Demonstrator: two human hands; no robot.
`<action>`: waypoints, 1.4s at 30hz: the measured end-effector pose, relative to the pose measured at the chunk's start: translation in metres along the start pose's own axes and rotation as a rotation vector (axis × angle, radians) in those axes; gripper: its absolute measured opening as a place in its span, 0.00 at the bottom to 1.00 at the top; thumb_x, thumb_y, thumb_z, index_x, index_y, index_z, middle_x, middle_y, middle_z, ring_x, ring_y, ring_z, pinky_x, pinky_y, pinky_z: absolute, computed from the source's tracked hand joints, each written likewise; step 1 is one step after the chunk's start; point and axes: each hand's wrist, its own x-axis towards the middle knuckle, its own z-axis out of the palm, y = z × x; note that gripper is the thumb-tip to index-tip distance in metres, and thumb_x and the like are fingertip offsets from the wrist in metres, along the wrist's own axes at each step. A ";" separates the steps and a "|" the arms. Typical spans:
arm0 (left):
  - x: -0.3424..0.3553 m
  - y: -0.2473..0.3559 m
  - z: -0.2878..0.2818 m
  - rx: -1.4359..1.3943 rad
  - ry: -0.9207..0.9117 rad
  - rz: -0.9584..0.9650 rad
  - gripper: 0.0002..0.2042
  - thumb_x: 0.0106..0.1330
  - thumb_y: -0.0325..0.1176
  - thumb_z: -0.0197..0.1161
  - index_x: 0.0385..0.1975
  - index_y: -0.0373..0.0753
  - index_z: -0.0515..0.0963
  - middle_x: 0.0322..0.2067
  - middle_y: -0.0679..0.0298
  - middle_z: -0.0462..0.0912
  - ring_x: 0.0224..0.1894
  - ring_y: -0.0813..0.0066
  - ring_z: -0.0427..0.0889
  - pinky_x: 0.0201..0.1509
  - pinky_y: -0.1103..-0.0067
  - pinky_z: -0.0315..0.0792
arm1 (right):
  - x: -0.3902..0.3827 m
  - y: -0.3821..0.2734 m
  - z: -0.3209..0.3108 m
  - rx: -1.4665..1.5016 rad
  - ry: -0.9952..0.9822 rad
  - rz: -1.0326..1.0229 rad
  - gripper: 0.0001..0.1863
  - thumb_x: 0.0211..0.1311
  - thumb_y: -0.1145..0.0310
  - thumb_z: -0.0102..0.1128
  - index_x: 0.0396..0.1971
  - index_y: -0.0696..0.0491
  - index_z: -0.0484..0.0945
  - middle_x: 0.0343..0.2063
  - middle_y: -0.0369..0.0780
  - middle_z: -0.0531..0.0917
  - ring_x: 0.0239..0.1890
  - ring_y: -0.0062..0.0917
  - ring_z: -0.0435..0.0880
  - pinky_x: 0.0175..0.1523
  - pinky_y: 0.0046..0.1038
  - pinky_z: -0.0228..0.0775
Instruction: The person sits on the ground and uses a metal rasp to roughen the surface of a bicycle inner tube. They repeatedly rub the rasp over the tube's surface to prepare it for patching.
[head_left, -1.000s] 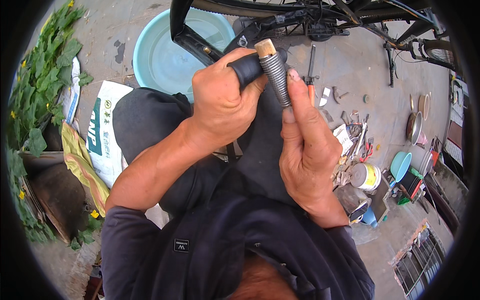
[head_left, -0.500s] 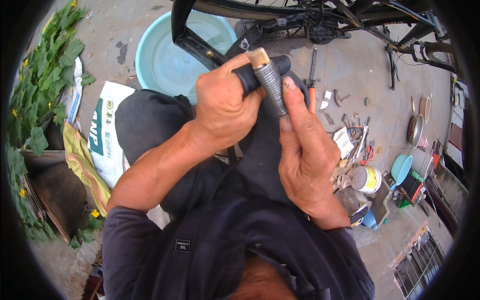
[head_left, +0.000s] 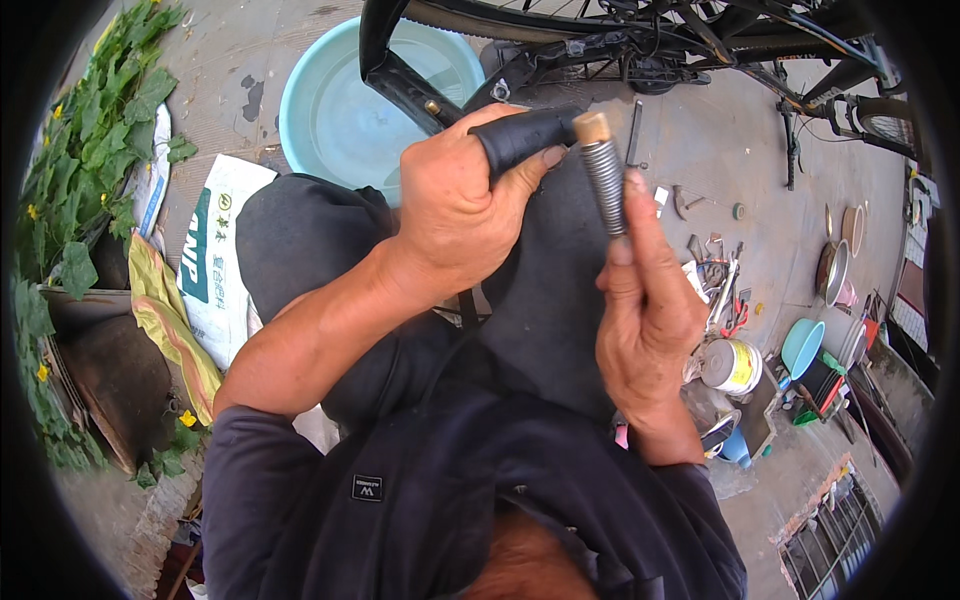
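Observation:
My left hand is closed around a black rubber inner tube, with a folded length of it sticking out past my thumb toward the right. Another stretch of tube with a brass-coloured valve runs from the wheel above, over the basin. In my right hand, a wooden stick wound with coiled metal wire is pinched between thumb and fingers. The stick stands nearly upright, its bare wooden end at the tube's tip; whether they touch I cannot tell. The hidden palms may cover more of both.
A light-blue basin of water stands beyond my left knee. The bicycle spans the far side. On the right lie a hammer, several hand tools, a white bucket and a small blue bowl. Leafy vines and a white sack are left.
My right hand has drawn the wire-wound stick rightward, from across the tube to its tip. My left hand keeps its grip, and more of the tube's surface shows.

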 end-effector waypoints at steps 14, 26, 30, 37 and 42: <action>0.000 -0.001 -0.004 -0.149 -0.046 -0.208 0.09 0.69 0.23 0.60 0.45 0.27 0.80 0.37 0.57 0.86 0.42 0.69 0.86 0.52 0.76 0.80 | 0.009 -0.001 0.010 -0.014 -0.016 -0.109 0.22 0.67 0.80 0.56 0.61 0.57 0.73 0.51 0.45 0.84 0.29 0.20 0.80 0.38 0.23 0.75; -0.001 -0.017 0.005 -0.282 0.092 -0.172 0.05 0.66 0.26 0.65 0.38 0.33 0.84 0.24 0.66 0.84 0.24 0.83 0.78 0.27 0.81 0.70 | 0.027 -0.001 0.016 -0.100 0.000 -0.216 0.21 0.66 0.78 0.59 0.59 0.55 0.76 0.51 0.44 0.84 0.37 0.25 0.85 0.43 0.25 0.76; 0.006 0.003 0.002 -0.405 0.066 -0.221 0.07 0.67 0.25 0.65 0.41 0.32 0.83 0.30 0.65 0.87 0.32 0.83 0.82 0.37 0.85 0.76 | 0.018 0.008 0.007 -0.006 0.084 -0.056 0.22 0.68 0.76 0.57 0.61 0.53 0.75 0.52 0.41 0.84 0.28 0.15 0.79 0.36 0.19 0.74; 0.004 0.004 -0.004 -0.342 0.005 -0.317 0.07 0.67 0.24 0.63 0.41 0.29 0.83 0.35 0.61 0.87 0.37 0.78 0.84 0.44 0.82 0.78 | 0.046 0.006 0.019 -0.054 0.067 -0.310 0.24 0.63 0.81 0.61 0.60 0.52 0.77 0.30 0.38 0.83 0.23 0.17 0.73 0.29 0.20 0.68; 0.007 0.006 -0.004 -0.363 0.036 -0.277 0.04 0.66 0.25 0.65 0.35 0.32 0.83 0.29 0.65 0.86 0.31 0.85 0.81 0.34 0.85 0.74 | 0.040 0.019 0.006 -0.119 0.047 -0.311 0.27 0.58 0.81 0.64 0.59 0.49 0.78 0.26 0.39 0.79 0.21 0.21 0.73 0.27 0.24 0.68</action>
